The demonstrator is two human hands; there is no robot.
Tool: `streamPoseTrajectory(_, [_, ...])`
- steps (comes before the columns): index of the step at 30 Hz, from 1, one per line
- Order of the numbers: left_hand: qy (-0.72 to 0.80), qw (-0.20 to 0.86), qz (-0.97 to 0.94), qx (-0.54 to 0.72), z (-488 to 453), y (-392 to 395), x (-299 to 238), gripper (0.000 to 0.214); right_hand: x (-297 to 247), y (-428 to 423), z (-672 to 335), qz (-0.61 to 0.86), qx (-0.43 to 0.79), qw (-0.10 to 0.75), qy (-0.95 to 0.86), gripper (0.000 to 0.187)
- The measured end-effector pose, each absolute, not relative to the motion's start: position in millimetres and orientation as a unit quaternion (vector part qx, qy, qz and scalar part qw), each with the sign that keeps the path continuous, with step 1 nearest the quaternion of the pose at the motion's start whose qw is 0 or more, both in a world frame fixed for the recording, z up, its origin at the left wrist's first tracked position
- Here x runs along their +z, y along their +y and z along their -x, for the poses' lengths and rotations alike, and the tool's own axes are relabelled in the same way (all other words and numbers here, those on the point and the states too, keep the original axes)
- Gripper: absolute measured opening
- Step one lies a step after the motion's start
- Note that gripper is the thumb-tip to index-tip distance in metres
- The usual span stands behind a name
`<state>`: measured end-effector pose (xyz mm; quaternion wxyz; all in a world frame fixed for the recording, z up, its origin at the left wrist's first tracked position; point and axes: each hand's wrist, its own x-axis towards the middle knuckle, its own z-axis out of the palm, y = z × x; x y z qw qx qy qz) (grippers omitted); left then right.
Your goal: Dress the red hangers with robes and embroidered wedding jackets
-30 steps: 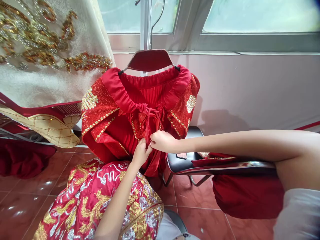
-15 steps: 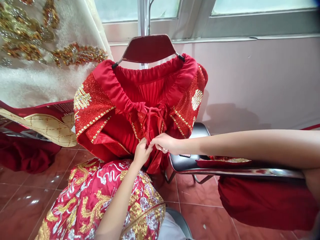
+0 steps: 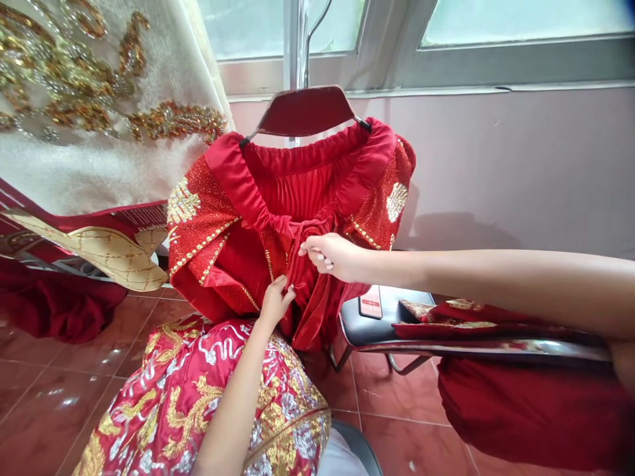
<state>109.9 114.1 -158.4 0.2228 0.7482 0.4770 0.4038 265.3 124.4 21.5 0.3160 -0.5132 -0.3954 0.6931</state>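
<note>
My right hand (image 3: 331,256) has risen to the waistband (image 3: 258,192), grip pinched on the red drawstring (image 3: 296,266) — left hand (image 3: 276,301) clamps it lower, cord now taut; skirt (image 3: 218,231) hangs on its hanger (image 3: 305,111).

1. I cannot see my left hand's (image 3: 276,299) fingertips; the red skirt's (image 3: 297,192) folds hide them.
2. My right hand (image 3: 331,254) covers the drawstring's (image 3: 296,266) knot.
3. The cream garment (image 3: 99,158) runs off the top-left edges.

Floor (image 3: 59,377): red tiles; dark cloth heap (image 3: 54,307) at its left edge.
Chair (image 3: 370,330): black seat; phone (image 3: 370,302) near its left end, embroidered cloth (image 3: 446,317) just beside.
Hanger (image 3: 303,111): skirt (image 3: 233,218) hangs from it.
</note>
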Motion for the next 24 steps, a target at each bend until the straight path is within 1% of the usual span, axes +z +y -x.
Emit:
streamPoseTrajectory(2, [0.492,0.215,-0.745,0.396,-105.0,114.0,-154.7,0.019,23.6,127.8,-265.9,0.494,0.693,0.336,-0.403,0.018])
streamPoseTrajectory(4, [0.514,0.188,-0.739,0.393,-104.8,109.6,-147.4,0.016,19.2,126.6,-265.7,0.473,0.694,0.350,-0.415,0.014])
streamPoseTrajectory(6, [0.550,0.099,-0.717,0.418,-110.3,102.9,-137.0,0.014,12.0,121.2,-264.1,0.456,0.699,0.351,-0.424,0.010])
streamPoseTrajectory(9, [0.562,-0.091,-0.665,0.483,-125.5,96.2,-118.0,0.032,3.8,109.6,-259.9,0.451,0.720,0.323,-0.418,0.011])
streamPoseTrajectory(10, [0.556,-0.127,-0.658,0.492,-130.8,96.2,-111.7,0.033,2.5,106.2,-258.7,0.454,0.727,0.311,-0.411,0.011])
streamPoseTrajectory(11, [0.553,-0.147,-0.657,0.491,-135.6,97.4,-106.0,0.028,1.8,103.6,-258.0,0.457,0.732,0.304,-0.403,0.012])
streamPoseTrajectory(13, [0.561,-0.153,-0.670,0.462,-142.5,102.0,-97.1,0.017,1.9,101.2,-257.8,0.460,0.735,0.304,-0.394,0.014])
streamPoseTrajectory(14, [0.569,-0.150,-0.675,0.445,-144.3,104.4,-93.9,0.015,2.4,101.3,-258.2,0.460,0.735,0.307,-0.392,0.015])
streamPoseTrajectory(19, [0.587,-0.162,-0.678,0.411,-143.3,105.8,-88.7,0.016,11.7,106.4,-259.3,0.497,0.716,0.313,-0.376,0.021])
streamPoseTrajectory(24, [0.589,-0.179,-0.674,0.409,-138.4,103.0,-95.5,0.020,38.3,115.0,-260.6,0.502,0.720,0.311,-0.364,0.021])
